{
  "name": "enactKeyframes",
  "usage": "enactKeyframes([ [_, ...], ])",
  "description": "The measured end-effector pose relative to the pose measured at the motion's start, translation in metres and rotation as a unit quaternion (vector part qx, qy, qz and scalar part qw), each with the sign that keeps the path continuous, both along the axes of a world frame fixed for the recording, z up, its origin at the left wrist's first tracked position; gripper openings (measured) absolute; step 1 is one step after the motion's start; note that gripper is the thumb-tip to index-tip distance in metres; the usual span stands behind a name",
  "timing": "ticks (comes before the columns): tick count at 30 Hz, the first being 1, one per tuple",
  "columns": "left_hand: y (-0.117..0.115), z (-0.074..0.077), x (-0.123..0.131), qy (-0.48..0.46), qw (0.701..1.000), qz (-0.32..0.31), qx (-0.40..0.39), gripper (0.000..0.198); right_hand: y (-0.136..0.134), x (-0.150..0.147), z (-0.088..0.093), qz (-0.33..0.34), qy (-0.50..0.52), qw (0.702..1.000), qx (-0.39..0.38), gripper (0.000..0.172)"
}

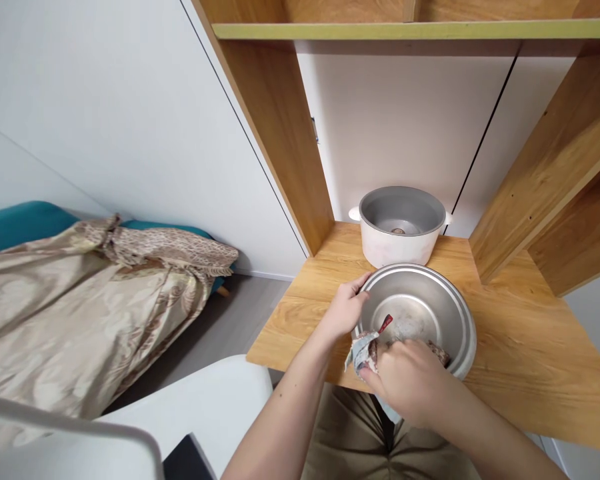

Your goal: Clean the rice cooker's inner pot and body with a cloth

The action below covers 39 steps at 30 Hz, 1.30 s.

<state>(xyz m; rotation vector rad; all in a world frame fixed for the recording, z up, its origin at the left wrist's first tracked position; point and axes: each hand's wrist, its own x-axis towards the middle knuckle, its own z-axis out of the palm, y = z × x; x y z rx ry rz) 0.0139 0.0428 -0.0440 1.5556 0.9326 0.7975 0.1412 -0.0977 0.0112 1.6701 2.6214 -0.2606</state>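
Nearest the camera, khaki trousers are seen below the edge of the wooden surface, with a white chair at the lower left. The right hand is reached over the near rim of the metal pot. Its knuckles are turned up, the wrist is bent down, and its fingers are closed around a bunched cloth. The cloth is pressed against the near inner wall, and a small red piece shows at its top; what that piece is cannot be told.

The pot is set on the surface near its front edge, slightly overhanging towards the lap. Its left rim is gripped by the left hand, with the thumb over the lip, the fingers curled on the outside and the forearm stretched forward.

The inside of the pot is judged to be mid-wipe, with the near wall being worked. For the cloth to be carried round to the far wall, the rim would need to be held firm or the pot turned under the left hand.

Just behind, a white cooker body is stood open and apart from the pot. Wooden panels and a shelf are set above it. Far to the left, a bed with a patterned cover is seen.
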Motion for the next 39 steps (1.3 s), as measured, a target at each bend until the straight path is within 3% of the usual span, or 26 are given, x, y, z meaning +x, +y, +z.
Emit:
enactKeyframes([
  [3,0.002,0.003,-0.001,0.012,1.000,-0.007,0.016,0.060,-0.008,0.015,0.009,0.058,-0.046,0.997,-0.023,0.031],
  [7,0.003,0.004,-0.001,0.012,0.999,-0.023,0.025,0.060,-0.015,0.028,0.011,0.112,-0.066,0.991,0.045,0.034],
  [18,0.009,0.002,0.003,0.004,1.000,-0.011,-0.023,0.057,-0.004,0.002,-0.001,0.011,0.010,1.000,0.008,0.034],
  [22,-0.005,0.006,-0.002,0.120,0.990,0.061,0.038,0.047,-0.005,0.005,-0.002,0.014,0.002,1.000,0.010,0.034],
  [28,-0.035,0.014,-0.004,0.260,0.958,0.111,0.047,0.058,-0.006,0.007,-0.003,0.004,0.020,0.999,0.039,0.035],
  [34,-0.031,0.016,-0.006,0.266,0.958,0.081,0.074,0.043,-0.011,0.009,-0.010,-0.012,0.024,0.999,0.046,0.034],
  [39,-0.025,0.016,-0.009,0.247,0.964,0.046,0.092,0.036,-0.016,0.022,-0.003,0.041,-0.003,0.998,0.045,0.028],
])
